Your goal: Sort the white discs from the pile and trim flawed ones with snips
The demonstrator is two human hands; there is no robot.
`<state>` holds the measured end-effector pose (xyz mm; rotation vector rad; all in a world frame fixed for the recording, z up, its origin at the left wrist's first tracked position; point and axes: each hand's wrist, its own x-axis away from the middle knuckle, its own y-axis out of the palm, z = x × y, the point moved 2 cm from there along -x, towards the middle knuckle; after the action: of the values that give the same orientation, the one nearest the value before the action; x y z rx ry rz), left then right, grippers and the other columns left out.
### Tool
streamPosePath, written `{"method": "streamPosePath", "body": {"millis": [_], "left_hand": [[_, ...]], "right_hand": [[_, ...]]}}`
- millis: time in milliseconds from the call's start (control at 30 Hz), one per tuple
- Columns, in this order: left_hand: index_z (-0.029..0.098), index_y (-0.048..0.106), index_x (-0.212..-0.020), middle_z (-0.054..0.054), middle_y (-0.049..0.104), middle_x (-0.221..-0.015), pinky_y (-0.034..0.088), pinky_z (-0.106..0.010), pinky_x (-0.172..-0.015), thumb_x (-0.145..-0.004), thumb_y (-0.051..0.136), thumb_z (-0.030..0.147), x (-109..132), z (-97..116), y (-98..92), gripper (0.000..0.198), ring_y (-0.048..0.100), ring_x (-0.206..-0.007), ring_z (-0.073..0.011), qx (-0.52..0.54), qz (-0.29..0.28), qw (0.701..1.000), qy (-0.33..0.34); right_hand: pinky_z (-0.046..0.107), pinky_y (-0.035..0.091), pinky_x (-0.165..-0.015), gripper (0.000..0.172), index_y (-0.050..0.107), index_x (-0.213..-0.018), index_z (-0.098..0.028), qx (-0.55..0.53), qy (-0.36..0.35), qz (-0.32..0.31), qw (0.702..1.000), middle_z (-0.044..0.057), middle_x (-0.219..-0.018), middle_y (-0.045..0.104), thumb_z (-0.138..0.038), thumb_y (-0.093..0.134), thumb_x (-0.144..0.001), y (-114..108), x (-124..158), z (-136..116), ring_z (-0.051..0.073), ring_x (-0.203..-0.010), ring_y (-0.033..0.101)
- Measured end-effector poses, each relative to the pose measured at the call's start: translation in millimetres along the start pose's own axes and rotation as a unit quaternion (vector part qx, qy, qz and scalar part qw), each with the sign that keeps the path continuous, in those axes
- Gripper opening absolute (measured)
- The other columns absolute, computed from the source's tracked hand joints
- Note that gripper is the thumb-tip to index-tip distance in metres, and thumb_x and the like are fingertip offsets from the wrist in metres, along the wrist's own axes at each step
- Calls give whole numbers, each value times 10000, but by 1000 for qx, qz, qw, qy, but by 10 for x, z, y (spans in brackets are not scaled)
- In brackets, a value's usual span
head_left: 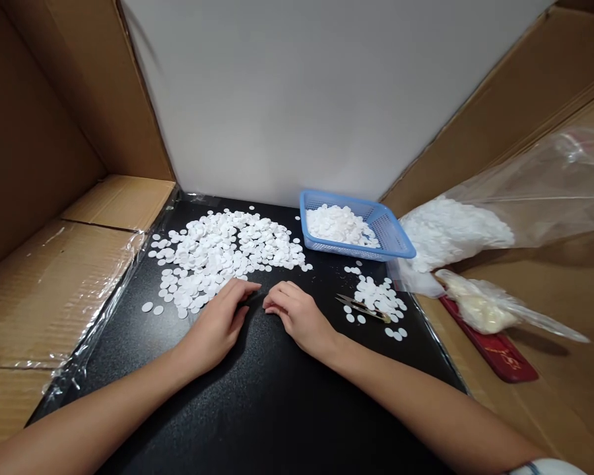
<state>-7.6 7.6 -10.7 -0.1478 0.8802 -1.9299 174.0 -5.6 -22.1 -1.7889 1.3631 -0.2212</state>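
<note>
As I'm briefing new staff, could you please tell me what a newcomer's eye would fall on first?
Probably the broad scatter of white discs on the black table, just beyond the left hand. Next, perhaps the blue basket holding more discs, beyond the right hand and farther right.

Directly ahead of you, a plain white panel (pixel 287 99) stands at the rear of the black desk (pixel 277 422). Brown cardboard (pixel 74 79) borders both your left and right sides. Clear tape (pixel 74 376) runs along the desk's left edge. At your right, a small clear bag (pixel 480 309) with pale-yellow contents overlaps a flat red object (pixel 497 356).
</note>
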Motion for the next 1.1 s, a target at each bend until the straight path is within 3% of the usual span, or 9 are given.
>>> {"method": "streamPosePath", "body": {"millis": [133,267,433,567,800,967,1100], "left_hand": [[246,461,-1324,-96,592,-1284,517,-452,-1006,-950,406,84,12,18,49,411,596,-1177,-229,-40,-43,998,33],[227,445,-1383,-118,574,-1395,491,-465,-1070,-978,424,155,40,-12,104,412,566,-1284,-244,-98,-52,992,58],[168,395,-1490,-154,441,-1559,390,-481,-1164,-1008,489,393,73,-33,176,541,403,-1451,-297,-226,-85,962,126],[126,326,-1542,-168,323,-1612,330,-448,-1195,-1017,426,518,113,-22,200,663,321,-1491,-299,-286,-108,939,156],[144,245,-1582,-161,275,-1631,297,-436,-1206,-1013,417,539,163,-40,219,713,304,-1498,-297,-287,-96,939,164],[154,247,-1582,-156,258,-1637,287,-446,-1214,-1007,438,533,154,-61,202,715,299,-1500,-299,-284,-107,941,152],[164,230,-1587,-154,205,-1647,245,-473,-1236,-986,490,502,168,93,172,737,224,-1521,-300,-258,-154,941,153]], "right_hand": [[299,491,-766,219,580,-874,-224,19,46,-38,998,23,-920,582,-6,569,-899,-91,20,25,181,-867,562],[295,476,-737,246,551,-834,-221,61,70,-67,993,3,-855,538,23,549,-869,-161,27,64,168,-804,531],[293,472,-710,330,518,-816,-222,87,53,-62,993,5,-826,520,104,463,-803,-139,83,52,179,-789,491],[321,481,-717,358,496,-804,-222,94,45,-38,994,25,-830,512,123,404,-779,-81,174,37,205,-816,479],[315,510,-756,301,493,-829,-228,70,37,-21,997,27,-894,521,67,439,-849,-140,204,68,188,-856,512],[292,502,-723,284,471,-782,-233,67,38,-16,997,10,-833,540,48,470,-822,-136,219,22,179,-802,531],[260,484,-657,264,472,-757,-239,72,50,16,996,-11,-776,571,22,460,-795,-322,110,91,165,-735,562]]}}
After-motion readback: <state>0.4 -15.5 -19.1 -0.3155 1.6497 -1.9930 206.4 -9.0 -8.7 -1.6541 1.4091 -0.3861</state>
